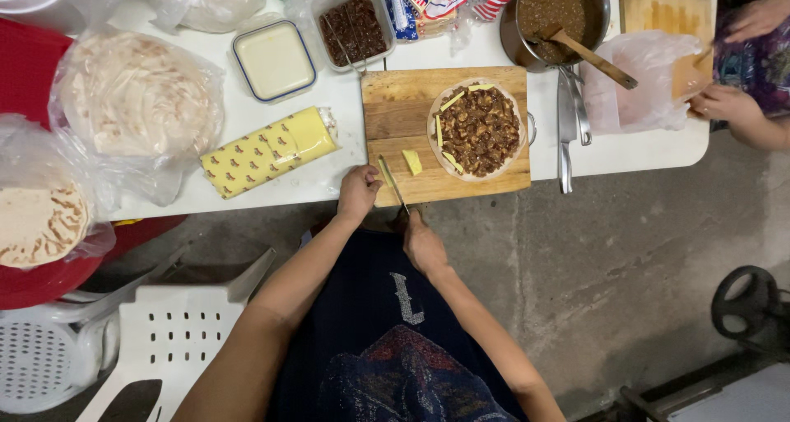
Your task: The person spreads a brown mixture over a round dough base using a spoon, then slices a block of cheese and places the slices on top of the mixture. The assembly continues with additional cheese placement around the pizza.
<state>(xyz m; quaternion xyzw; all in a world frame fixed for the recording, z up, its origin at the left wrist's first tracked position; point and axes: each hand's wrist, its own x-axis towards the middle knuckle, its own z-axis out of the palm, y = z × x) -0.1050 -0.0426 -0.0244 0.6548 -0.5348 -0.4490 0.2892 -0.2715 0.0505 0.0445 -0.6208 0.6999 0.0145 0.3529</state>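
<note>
A wooden cutting board [399, 109] lies on the white table [346, 154]. On it rests a round tortilla [477, 130] covered with brown filling and yellow cheese strips. My right hand [422, 242] grips a knife [393, 183] whose blade points onto the board's near edge. My left hand [359, 190] pinches a thin cheese slice [385, 172] beside the blade. A small cheese piece [412, 162] lies just right of the knife.
A wrapped yellow cheese block [267, 152] lies left of the board. Bagged tortilla stacks [136, 97] sit far left. A pot of brown filling [559, 14] with a wooden spoon stands behind. Another person's hands [728, 102] work at the right. White plastic chairs [164, 340] stand below.
</note>
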